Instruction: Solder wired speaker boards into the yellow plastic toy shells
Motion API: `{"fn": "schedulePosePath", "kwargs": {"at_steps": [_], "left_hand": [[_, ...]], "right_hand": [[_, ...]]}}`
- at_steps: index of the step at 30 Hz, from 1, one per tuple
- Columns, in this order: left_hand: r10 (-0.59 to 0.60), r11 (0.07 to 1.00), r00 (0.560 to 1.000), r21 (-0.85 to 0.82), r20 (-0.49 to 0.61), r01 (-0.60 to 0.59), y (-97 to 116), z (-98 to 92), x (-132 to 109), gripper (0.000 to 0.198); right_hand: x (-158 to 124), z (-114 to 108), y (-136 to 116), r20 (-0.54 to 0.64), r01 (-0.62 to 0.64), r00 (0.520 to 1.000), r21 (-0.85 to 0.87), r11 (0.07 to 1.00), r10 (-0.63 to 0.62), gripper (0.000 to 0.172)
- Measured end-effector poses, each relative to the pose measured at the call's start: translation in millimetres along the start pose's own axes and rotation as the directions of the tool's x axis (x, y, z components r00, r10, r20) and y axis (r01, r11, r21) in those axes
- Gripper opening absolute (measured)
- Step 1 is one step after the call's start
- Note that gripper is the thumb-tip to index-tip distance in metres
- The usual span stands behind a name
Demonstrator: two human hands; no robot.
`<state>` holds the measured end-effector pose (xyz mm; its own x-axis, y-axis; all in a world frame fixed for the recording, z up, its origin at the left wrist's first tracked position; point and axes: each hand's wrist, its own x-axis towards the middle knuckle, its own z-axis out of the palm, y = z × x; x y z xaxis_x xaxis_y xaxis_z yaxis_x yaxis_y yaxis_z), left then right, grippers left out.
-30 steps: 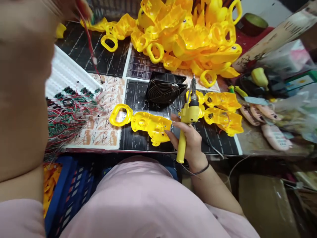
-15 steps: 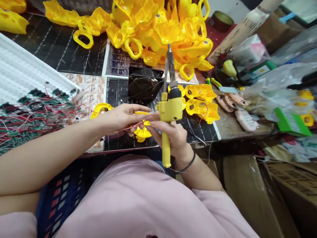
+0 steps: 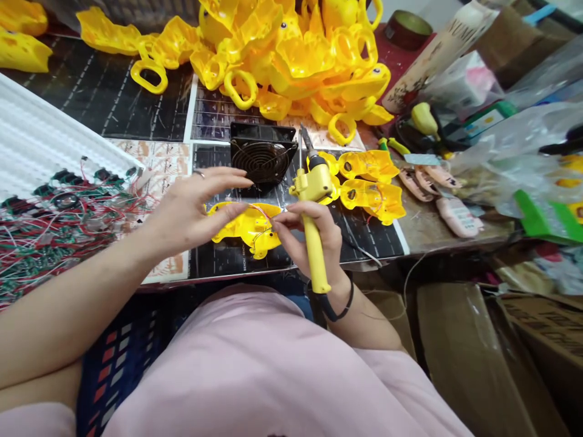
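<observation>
My left hand (image 3: pixel 182 209) is open, its thumb and fingers apart over the left part of a yellow plastic toy shell (image 3: pixel 263 237). Thin wires (image 3: pixel 259 212), red and dark, lie across that shell on the bench. In my right hand (image 3: pixel 325 243) is a yellow soldering iron (image 3: pixel 316 258), tilted with its metal tip pointing away from me. The right thumb and a fingertip come close together at the shell's right edge, by the wires; whether they pinch a wire I cannot tell.
Behind the shell stands a black fan (image 3: pixel 263 155). Wired green circuit boards (image 3: pixel 68 206) are heaped at left. A big pile of yellow shells (image 3: pixel 300 60) fills the back, and two shell halves (image 3: pixel 371 197) lie right. Pink shells (image 3: pixel 458 215) and cardboard boxes (image 3: pixel 460 340) are farther right.
My left hand has drawn back left and opened, uncovering the shell. The soldering iron has come lower and nearer, its tip now beside the fan.
</observation>
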<state>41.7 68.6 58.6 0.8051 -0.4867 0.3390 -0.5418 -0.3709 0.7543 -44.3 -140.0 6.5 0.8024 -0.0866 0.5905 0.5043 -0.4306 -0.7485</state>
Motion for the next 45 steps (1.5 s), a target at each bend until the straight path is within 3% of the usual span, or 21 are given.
{"fn": "schedulePosePath", "kwargs": {"at_steps": [3, 8, 13, 15, 17, 18, 19, 20, 21, 23, 24, 26, 29, 32, 35, 37, 40, 45], "left_hand": [[-0.05, 0.995, 0.996, 0.085, 0.07, 0.044, 1.2, 7.0, -2.6, 0.022], [0.017, 0.997, 0.996, 0.078, -0.085, -0.01, 8.7, 16.2, -2.9, 0.019], [0.094, 0.994, 0.993, -0.051, -0.072, -0.098, 17.4, 22.2, 0.7, 0.033], [0.085, 0.986, 0.971, -0.122, -0.223, -0.114, 11.2, 22.4, 2.5, 0.055], [0.018, 0.96, 0.894, -0.242, -0.448, -0.14, 0.7, 22.8, 2.4, 0.071], [-0.059, 0.938, 0.864, -0.324, -0.5, -0.123, -4.6, 23.9, 1.1, 0.068], [-0.148, 0.912, 0.87, -0.406, -0.47, -0.064, -9.3, 26.1, -1.0, 0.059], [-0.229, 0.884, 0.902, -0.466, -0.367, 0.036, -12.8, 29.3, -3.9, 0.049], [-0.291, 0.862, 0.932, -0.483, -0.218, 0.156, -15.1, 33.6, -7.2, 0.04], [-0.326, 0.848, 0.944, -0.427, 0.044, 0.313, -16.0, 43.8, -13.0, 0.035], [-0.322, 0.848, 0.942, -0.412, 0.099, 0.333, -15.2, 48.9, -14.7, 0.036], [-0.333, 0.818, 0.94, -0.473, 0.076, 0.328, -13.1, 56.5, -14.8, 0.047], [-0.429, 0.698, 0.901, -0.608, 0.068, 0.378, -10.3, 59.1, -10.0, 0.057], [-0.477, 0.563, 0.838, -0.641, 0.263, 0.522, -5.9, 55.5, -6.1, 0.051], [-0.401, 0.493, 0.788, -0.615, 0.468, 0.616, 1.6, 52.8, -5.0, 0.051], [-0.365, 0.545, 0.837, -0.635, 0.409, 0.548, 6.7, 53.7, -4.2, 0.046], [-0.36, 0.619, 0.912, -0.681, 0.196, 0.39, 12.7, 59.1, -2.2, 0.04], [-0.415, 0.522, 0.901, -0.777, 0.13, 0.352, 22.1, 73.2, -4.7, 0.039]], "right_hand": [[-1.0, 2.7, 1.7, -0.004, -0.037, 0.999, 0.042, 0.998, 0.037, 0.03], [-3.1, 7.4, 6.0, 0.025, -0.103, 0.995, 0.134, 0.986, 0.1, 0.031], [-4.5, 14.1, 7.2, 0.009, -0.126, 0.992, 0.162, 0.979, 0.126, 0.032], [-4.1, 15.8, 7.2, -0.055, -0.105, 0.991, 0.207, 0.973, 0.119, 0.032], [-3.2, 16.2, 7.6, -0.114, -0.078, 0.987, 0.246, 0.966, 0.109, 0.033], [-2.6, 16.1, 7.9, -0.136, -0.068, 0.985, 0.257, 0.964, 0.105, 0.032], [-2.1, 15.8, 8.1, -0.157, -0.058, 0.982, 0.263, 0.963, 0.102, 0.032], [-1.7, 15.5, 8.1, -0.173, -0.052, 0.98, 0.262, 0.964, 0.1, 0.032], [-1.3, 15.3, 7.9, -0.182, -0.05, 0.978, 0.258, 0.965, 0.099, 0.032], [-0.8, 15.3, 6.5, -0.19, -0.04, 0.978, 0.246, 0.969, 0.089, 0.031], [-0.8, 15.5, 5.4, -0.194, -0.033, 0.978, 0.241, 0.97, 0.081, 0.031], [-0.8, 15.9, 2.7, -0.214, -0.014, 0.974, 0.238, 0.971, 0.066, 0.029], [-1.4, 15.9, -0.7, -0.262, 0.008, 0.964, 0.241, 0.971, 0.056, 0.029], [-2.8, 15.4, -1.6, -0.283, 0.003, 0.957, 0.233, 0.973, 0.065, 0.03], [-4.3, 14.4, 0.2, -0.27, -0.011, 0.96, 0.235, 0.972, 0.076, 0.031], [-5.2, 13.7, 2.0, -0.263, -0.014, 0.961, 0.242, 0.97, 0.08, 0.032], [-7.0, 14.1, 3.2, -0.266, -0.015, 0.96, 0.246, 0.969, 0.083, 0.032], [-13.8, 19.9, 4.1, -0.23, -0.006, 0.971, 0.233, 0.972, 0.061, 0.028]]}}
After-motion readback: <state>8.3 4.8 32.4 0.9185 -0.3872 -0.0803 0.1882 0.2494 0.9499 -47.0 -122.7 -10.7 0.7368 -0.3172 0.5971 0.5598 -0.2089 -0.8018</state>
